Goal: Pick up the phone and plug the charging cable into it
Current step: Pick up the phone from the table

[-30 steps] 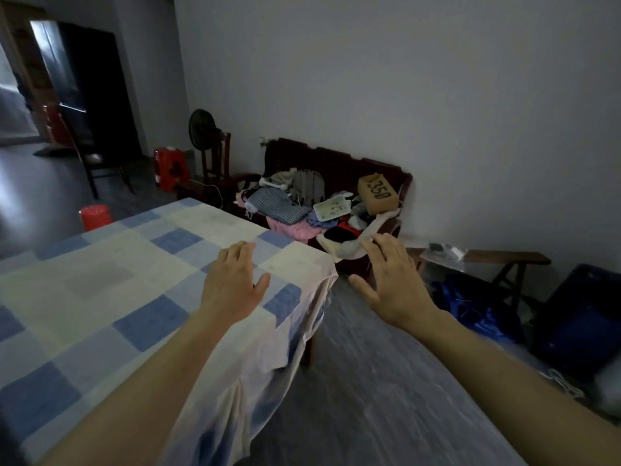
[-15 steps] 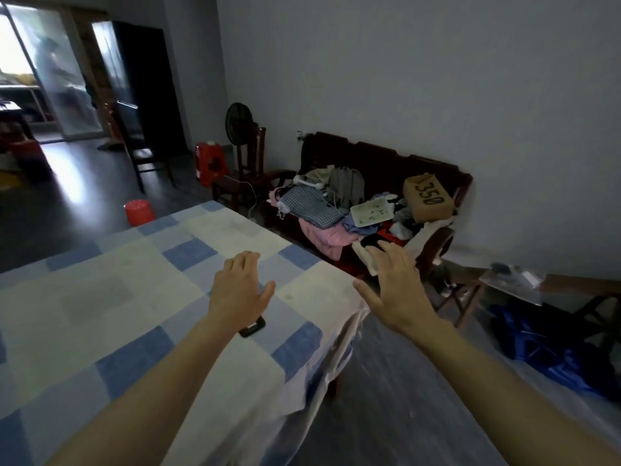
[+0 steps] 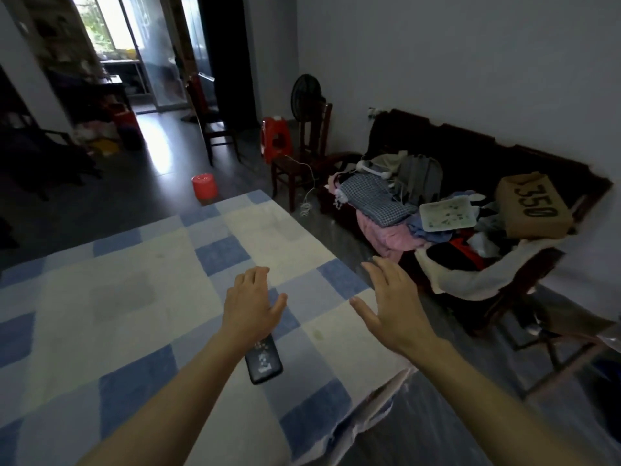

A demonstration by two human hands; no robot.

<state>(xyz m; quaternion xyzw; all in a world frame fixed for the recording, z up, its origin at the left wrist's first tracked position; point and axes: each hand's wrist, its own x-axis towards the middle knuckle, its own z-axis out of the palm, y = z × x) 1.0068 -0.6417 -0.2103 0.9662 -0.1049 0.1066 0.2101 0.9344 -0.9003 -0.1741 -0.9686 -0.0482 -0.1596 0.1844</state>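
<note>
A dark phone [image 3: 263, 361] lies flat on the table with a blue and cream checked cloth [image 3: 134, 297], near the table's right edge. My left hand [image 3: 250, 304] hovers just above the phone's far end, fingers apart, and hides that end. My right hand [image 3: 391, 306] is held open over the table's right edge, holding nothing. A thin white cable [image 3: 307, 196] hangs from the dark wooden chair [image 3: 302, 163] beyond the table and coils on the floor.
A dark wooden sofa [image 3: 470, 156] piled with clothes, a white tray and a cardboard box [image 3: 534, 206] stands to the right. A red stool [image 3: 275, 137], a red bucket [image 3: 204, 187], a fan and another chair stand on the dark floor beyond.
The view has swung left and the table's far side and bright doorway show. More of the phone shows below my left hand. Both hands stay open.
</note>
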